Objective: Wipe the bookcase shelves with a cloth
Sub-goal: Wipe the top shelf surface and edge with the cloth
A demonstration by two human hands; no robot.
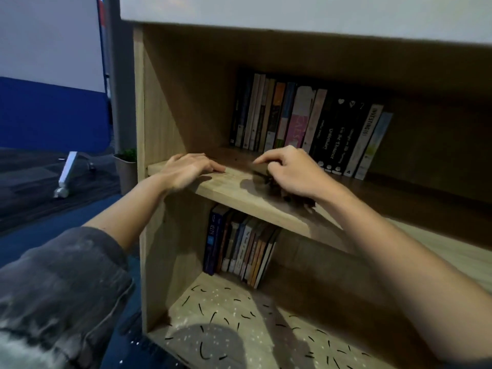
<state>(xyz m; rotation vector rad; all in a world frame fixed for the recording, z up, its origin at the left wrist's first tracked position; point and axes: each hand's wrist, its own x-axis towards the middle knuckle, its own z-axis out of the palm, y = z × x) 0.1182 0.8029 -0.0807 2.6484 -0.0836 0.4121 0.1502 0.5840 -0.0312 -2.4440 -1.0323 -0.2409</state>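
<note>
The right hand (290, 169) clutches the dark cloth (298, 198), which is bunched with no clear long axis on the middle shelf (229, 190) near its front edge. The left hand (190, 167) rests flat further left. Upright books (306, 123) line the shelf's back, and leaning books (239, 246) sit in the compartment below.

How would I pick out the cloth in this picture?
Find the wooden bookcase and its middle shelf, carrying the upper row of books. The cloth is bunched under the right hand near the front edge, the only dark crumpled thing there.
</note>
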